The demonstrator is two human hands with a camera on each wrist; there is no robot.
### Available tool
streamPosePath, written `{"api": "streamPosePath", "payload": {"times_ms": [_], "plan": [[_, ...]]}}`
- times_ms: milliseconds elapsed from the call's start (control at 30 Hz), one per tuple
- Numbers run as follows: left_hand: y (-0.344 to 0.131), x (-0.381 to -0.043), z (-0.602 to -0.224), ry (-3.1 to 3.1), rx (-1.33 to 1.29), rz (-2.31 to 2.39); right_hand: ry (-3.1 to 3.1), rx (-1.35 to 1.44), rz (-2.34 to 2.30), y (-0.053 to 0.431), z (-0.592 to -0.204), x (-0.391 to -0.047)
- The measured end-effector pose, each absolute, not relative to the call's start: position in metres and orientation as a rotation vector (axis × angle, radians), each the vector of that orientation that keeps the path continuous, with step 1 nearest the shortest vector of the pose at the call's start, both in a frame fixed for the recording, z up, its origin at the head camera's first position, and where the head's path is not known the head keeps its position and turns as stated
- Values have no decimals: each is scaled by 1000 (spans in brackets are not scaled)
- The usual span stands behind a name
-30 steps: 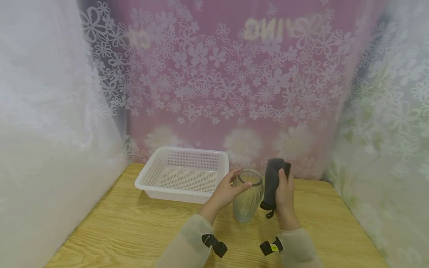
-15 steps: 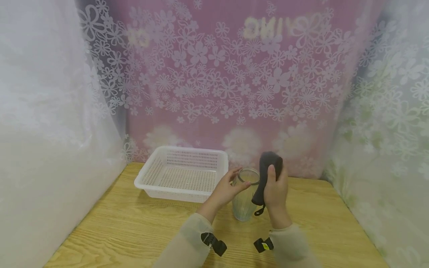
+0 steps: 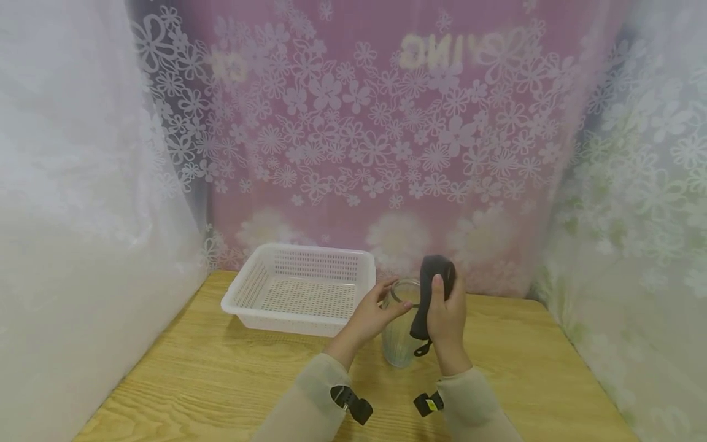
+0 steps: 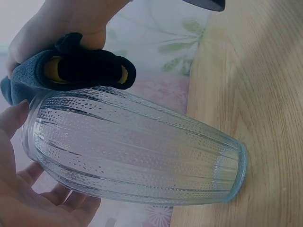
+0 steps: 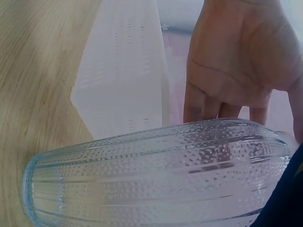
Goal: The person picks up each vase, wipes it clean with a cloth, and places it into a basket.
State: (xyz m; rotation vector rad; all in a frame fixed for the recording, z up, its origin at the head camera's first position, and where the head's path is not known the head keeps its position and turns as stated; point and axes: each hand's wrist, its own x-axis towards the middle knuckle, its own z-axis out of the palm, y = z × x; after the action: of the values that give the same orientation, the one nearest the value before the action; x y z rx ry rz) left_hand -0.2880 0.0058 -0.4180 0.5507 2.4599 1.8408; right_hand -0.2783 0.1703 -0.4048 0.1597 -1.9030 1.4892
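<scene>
A clear ribbed glass vase (image 3: 396, 344) stands upright on the wooden table. My left hand (image 3: 371, 316) holds it near the mouth, thumb at the rim and fingers around the left side. My right hand (image 3: 448, 320) grips a dark grey, tube-like fabric pouch (image 3: 428, 293) with a small loop hanging from its lower end. In the left wrist view the pouch (image 4: 28, 75) lies against the vase's upper side, and its open end shows a yellowish lining. The pouch overlaps part of the vase's rim in the head view.
A white perforated plastic basket (image 3: 295, 322) sits left of the vase, its near right corner close behind my left hand. Floral plastic curtains (image 3: 375, 141) enclose the back and both sides of the wooden table (image 3: 182, 368).
My right hand has moved left with the fabric pouch, from beside the vase to against its upper right side. My left hand and the vase have stayed put.
</scene>
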Motion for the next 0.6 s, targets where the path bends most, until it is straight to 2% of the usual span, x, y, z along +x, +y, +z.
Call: {"api": "streamPosePath", "payload": {"times_ms": [600], "plan": [[7,-287,-418,2469,527,1834,-1976,-59,1878,192,-429,-291]]}}
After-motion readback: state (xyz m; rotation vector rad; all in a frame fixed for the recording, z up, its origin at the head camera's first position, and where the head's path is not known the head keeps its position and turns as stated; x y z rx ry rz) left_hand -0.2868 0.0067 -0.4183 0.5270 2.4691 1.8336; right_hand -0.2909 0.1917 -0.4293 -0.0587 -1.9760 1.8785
